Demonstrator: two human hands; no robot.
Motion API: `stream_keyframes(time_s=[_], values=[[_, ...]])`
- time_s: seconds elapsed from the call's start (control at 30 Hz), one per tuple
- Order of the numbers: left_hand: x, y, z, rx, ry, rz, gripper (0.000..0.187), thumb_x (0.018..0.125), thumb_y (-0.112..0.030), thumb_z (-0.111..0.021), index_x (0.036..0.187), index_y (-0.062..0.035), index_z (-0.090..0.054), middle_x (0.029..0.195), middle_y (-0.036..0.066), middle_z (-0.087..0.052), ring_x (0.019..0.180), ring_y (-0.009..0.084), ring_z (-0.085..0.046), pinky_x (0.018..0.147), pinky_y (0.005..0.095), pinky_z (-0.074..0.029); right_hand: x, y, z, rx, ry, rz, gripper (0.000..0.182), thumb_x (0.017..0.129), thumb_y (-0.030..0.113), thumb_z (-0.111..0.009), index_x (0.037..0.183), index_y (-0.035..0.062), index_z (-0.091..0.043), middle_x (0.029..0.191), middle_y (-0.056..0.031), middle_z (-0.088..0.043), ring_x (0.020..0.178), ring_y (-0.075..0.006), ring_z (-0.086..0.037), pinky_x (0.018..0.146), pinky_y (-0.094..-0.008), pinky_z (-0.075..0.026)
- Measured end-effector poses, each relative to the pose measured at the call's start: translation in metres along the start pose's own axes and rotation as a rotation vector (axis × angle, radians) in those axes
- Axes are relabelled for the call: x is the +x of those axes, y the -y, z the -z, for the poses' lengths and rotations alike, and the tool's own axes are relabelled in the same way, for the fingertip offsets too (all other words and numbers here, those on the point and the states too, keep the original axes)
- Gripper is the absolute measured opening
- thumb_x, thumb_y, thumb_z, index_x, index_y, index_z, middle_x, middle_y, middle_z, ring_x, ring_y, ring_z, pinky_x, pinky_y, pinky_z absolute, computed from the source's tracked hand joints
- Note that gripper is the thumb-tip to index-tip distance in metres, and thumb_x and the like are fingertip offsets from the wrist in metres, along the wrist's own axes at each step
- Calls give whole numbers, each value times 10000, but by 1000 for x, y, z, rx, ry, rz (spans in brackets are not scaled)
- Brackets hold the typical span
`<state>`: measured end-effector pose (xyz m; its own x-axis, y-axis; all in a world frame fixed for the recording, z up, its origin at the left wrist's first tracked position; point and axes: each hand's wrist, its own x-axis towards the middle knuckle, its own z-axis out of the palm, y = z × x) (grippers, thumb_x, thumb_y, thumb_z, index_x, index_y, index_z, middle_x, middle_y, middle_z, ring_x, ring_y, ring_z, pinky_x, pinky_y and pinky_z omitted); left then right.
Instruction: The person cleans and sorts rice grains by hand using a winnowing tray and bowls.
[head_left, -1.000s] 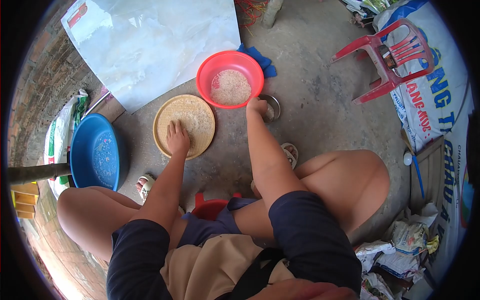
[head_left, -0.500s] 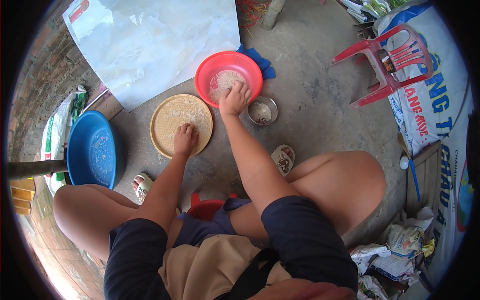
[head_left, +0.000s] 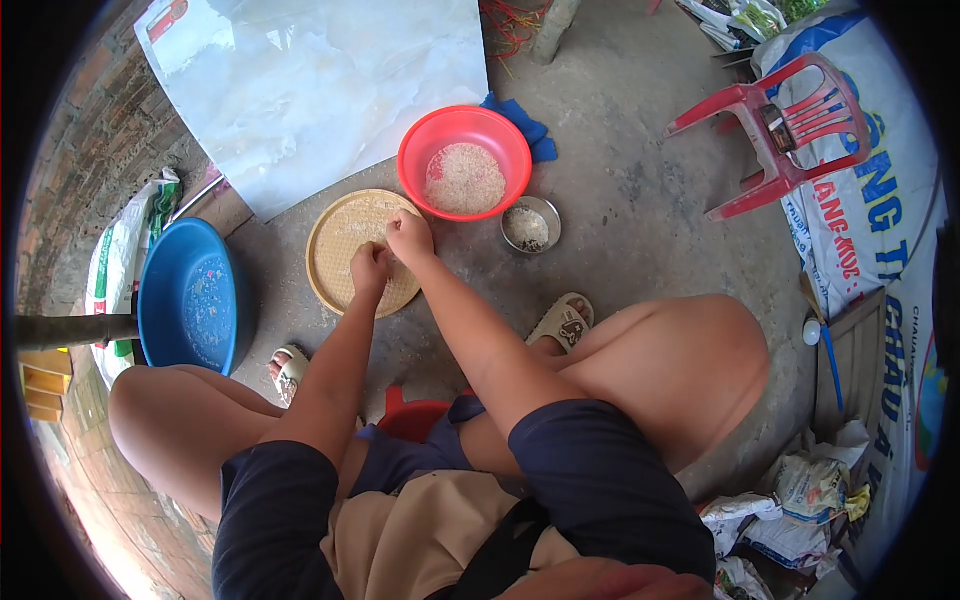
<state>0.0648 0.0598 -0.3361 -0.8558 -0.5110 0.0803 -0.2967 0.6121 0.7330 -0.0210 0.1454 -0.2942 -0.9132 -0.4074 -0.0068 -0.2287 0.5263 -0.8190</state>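
A round woven tray (head_left: 335,230) with pale grains scattered on it lies on the floor in front of me. My left hand (head_left: 370,270) is over its middle, fingers curled in and pressed together. Close beside it, at the tray's right side, my right hand (head_left: 409,238) is closed in a loose fist. Whatever either hand holds is hidden. Just beyond my right hand stands a red plastic basin (head_left: 508,135) with a heap of white rice (head_left: 464,180) in it. A small metal bowl (head_left: 531,225) with grains and darker bits sits to the right of the basin.
A blue tub (head_left: 190,300) stands at the left. Behind the tray lies a large white marbled sheet (head_left: 310,90), with a blue cloth (head_left: 525,125) near the basin. A red plastic chair (head_left: 770,130) is at the right, beside large printed sacks (head_left: 850,220).
My right hand has moved left from the red basin to the tray, and its fingers are closed. My left hand stays over the tray, its fingers more drawn in.
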Motion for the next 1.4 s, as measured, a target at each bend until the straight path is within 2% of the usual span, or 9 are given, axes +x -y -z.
stream_keyframes(time_s=[0.13,0.3,0.47,0.57,0.73,0.93,1.07,1.13,1.4], values=[[34,-3,6,-541,4,405,111,792,-92,-614,851,1,-624,709,79,-631,606,162,-587,575,283,-468,23,-32,-26,347,37,-409,241,824,245,-479,897,28,-555,829,-163,-626,738,-290,-621,698,-400,-491],[64,-49,22,-574,455,335,141,761,-89,-639,848,22,-637,734,75,-637,629,136,-603,575,257,-481,24,-25,-23,1003,196,-760,339,882,311,-368,943,21,-533,836,-132,-608,782,-263,-617,687,-415,-516],[65,-82,19,-362,471,228,174,750,-112,-613,846,28,-651,738,94,-646,628,144,-616,578,271,-494,35,-29,-22,1404,-100,-834,293,850,217,-321,981,17,-490,844,-152,-589,742,-252,-612,610,-362,-531],[67,-88,19,-233,468,189,204,755,-152,-611,874,8,-654,761,123,-654,651,193,-635,616,306,-501,37,-28,-7,1224,-82,-816,231,804,155,-356,886,10,-516,808,-150,-587,619,-241,-597,547,-368,-517],[68,-72,17,-29,-48,-36,204,768,-205,-596,827,-14,-633,796,157,-639,756,302,-619,702,379,-478,33,-6,23,1037,41,-876,197,785,157,-392,733,28,-531,649,-112,-551,488,-182,-527,401,-314,-417],[38,-30,12,103,-29,107,214,787,-213,-580,931,-61,-618,922,144,-611,856,311,-585,754,393,-458,43,1,55,923,257,-629,248,795,209,-425,585,87,-476,497,-9,-432,376,-125,-364,345,-270,-279],[4,-21,6,320,85,-101,367,782,-279,-601,1097,-94,-568,1158,127,-522,1094,308,-459,925,405,-376,62,-15,89,325,-539,-229,333,792,250,-446,609,-12,-536,512,-118,-520,445,-242,-491,479,-394,-418],[-14,-25,4,438,25,-365,393,780,-288,-603,1112,-85,-548,1199,106,-494,1096,294,-457,933,400,-376,54,-9,122,80,-732,-272,354,792,261,-427,627,-16,-571,629,-222,-576,586,-396,-556,609,-486,-438],[-32,-26,1,319,203,-425,307,759,-184,-604,1046,-85,-557,1095,98,-526,1014,298,-488,878,387,-411,31,-71,151,-15,-859,-820,377,826,282,-437,997,-37,-541,1020,-222,-567,891,-387,-573,757,-458,-478]])
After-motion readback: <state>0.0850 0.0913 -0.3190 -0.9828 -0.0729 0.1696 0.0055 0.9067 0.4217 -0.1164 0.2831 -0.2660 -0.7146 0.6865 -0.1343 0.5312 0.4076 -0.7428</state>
